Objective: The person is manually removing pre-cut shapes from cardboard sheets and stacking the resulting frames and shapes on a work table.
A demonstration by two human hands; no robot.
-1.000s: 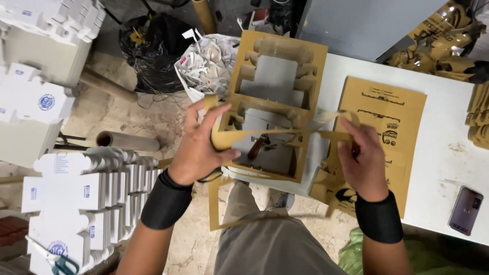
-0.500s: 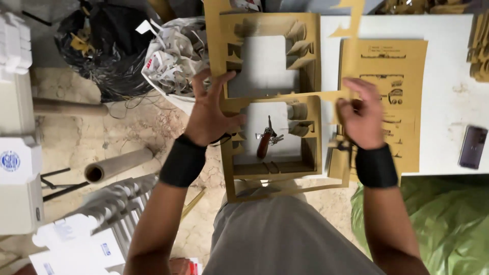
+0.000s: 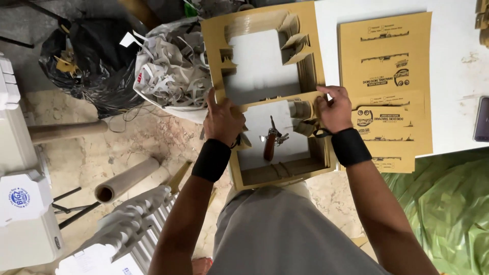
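A stack of flat brown printed sheets (image 3: 392,66) lies on the white tabletop (image 3: 458,76), and a dark phone (image 3: 482,119) sits at its right edge. On the floor (image 3: 147,137) are a black bag (image 3: 84,66), a white bag of paper scraps (image 3: 170,66), two cardboard tubes (image 3: 127,178) and white boxes (image 3: 23,214).

There is one camera, and it sits on the person's head. It looks almost straight down. It is close to the two arms, which reach up into the picture from the bottom edge. The left hand (image 3: 222,119) and the right hand (image 3: 334,109) sit near the middle. The white worktop (image 3: 458,71) fills the top right part. The floor (image 3: 137,147) shows on the left. The person's own body fills the bottom middle, right under the camera.
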